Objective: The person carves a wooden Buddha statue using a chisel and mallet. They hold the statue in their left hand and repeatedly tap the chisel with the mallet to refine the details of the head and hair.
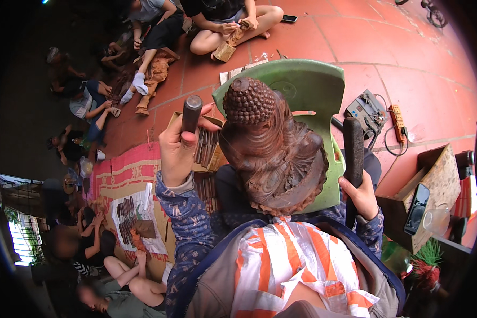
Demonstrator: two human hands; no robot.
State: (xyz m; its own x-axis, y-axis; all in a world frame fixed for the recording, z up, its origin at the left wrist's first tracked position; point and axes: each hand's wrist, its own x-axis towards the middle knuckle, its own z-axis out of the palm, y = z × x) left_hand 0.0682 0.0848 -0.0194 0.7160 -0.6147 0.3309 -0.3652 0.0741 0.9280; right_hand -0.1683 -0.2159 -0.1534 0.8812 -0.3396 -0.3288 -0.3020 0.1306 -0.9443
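Note:
A dark brown carved wooden Buddha statue (273, 146), its head covered in knobbly curls, leans on a green plastic chair (302, 79) between my arms. My left hand (177, 148) is closed round a carving chisel (191, 114), left of the statue's head. Only the chisel's dark, round butt end and shaft show; its blade is hidden. On the statue's right, my right hand (361, 196) grips a long dark bar (353, 153) upright, with the thumb along it. Neither tool visibly touches the statue.
Boxed chisels (206, 148) lie under my left hand. More tools rest on a white sheet (148, 201) at left. A grey power unit (364, 112), an orange power strip (397, 119) and a wooden box (434, 185) with a phone (417, 209) are at right. Several people sit nearby.

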